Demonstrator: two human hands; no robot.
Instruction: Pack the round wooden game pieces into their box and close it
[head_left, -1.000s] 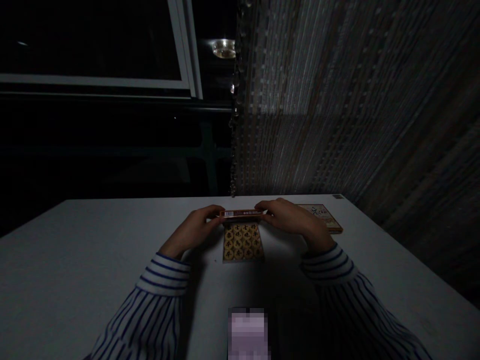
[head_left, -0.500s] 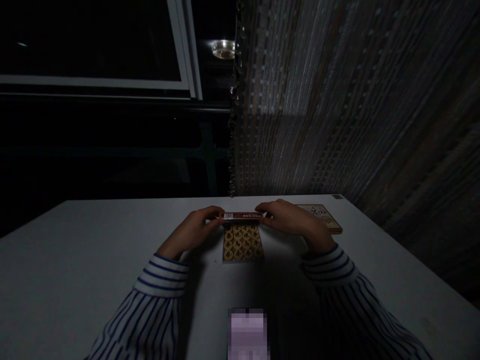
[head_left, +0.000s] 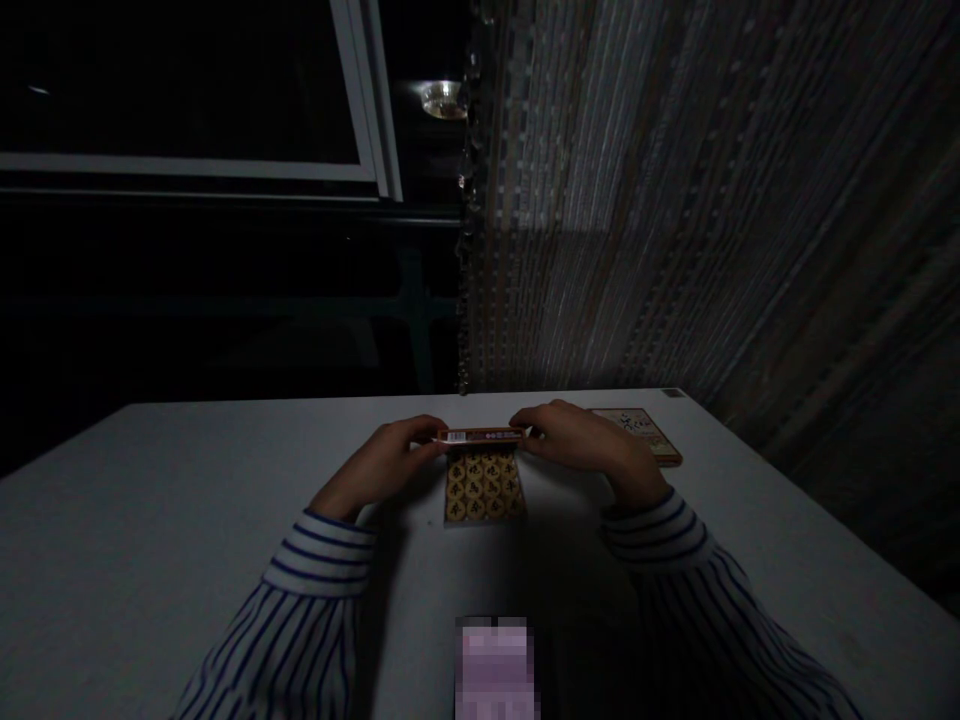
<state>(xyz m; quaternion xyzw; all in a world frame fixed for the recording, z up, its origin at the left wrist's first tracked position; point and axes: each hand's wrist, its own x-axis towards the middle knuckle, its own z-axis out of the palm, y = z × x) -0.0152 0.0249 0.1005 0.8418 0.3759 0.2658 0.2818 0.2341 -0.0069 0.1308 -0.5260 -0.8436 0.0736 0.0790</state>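
By the round pieces (head_left: 484, 490), our left hand (head_left: 384, 459) and right hand (head_left: 576, 438) pinch the brown lid (head_left: 484, 436) — we should hold both ends level.

A string curtain (head_left: 585, 200) hangs beyond the white table (head_left: 187, 480), beside a round light (head_left: 442, 100) and pale window frame (head_left: 364, 110).

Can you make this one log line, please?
left hand: holds lid | right hand: holds lid | pieces: rows in front of lid

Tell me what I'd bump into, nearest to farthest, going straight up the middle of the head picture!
Pinkish pixelated rectangle (too blurred to name) → xiangqi pieces in rows → barcoded box cover → string curtain.
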